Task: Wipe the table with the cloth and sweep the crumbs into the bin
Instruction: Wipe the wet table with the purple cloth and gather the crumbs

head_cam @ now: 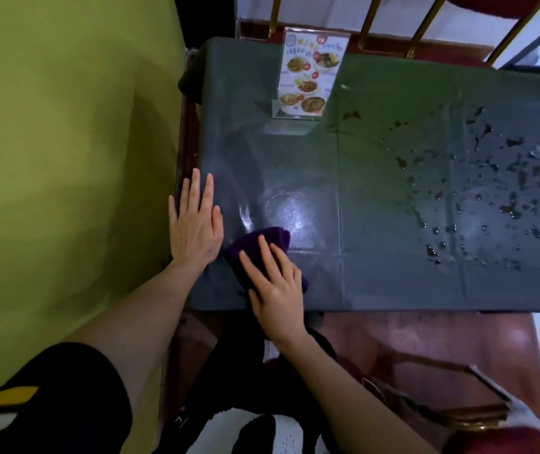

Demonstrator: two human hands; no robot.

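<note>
A dark green plastic-covered table fills the middle of the head view. My right hand presses flat on a folded purple cloth near the table's front left corner. My left hand lies flat, fingers apart, on the table's left edge beside the cloth, holding nothing. Dark crumbs and wet drops are scattered over the right half of the table. A shiny wiped patch lies just beyond the cloth. No bin is in sight.
An upright acrylic menu stand sits at the table's far side. A yellow-green wall runs along the left. Red chairs with gold frames stand behind the table and at the near right.
</note>
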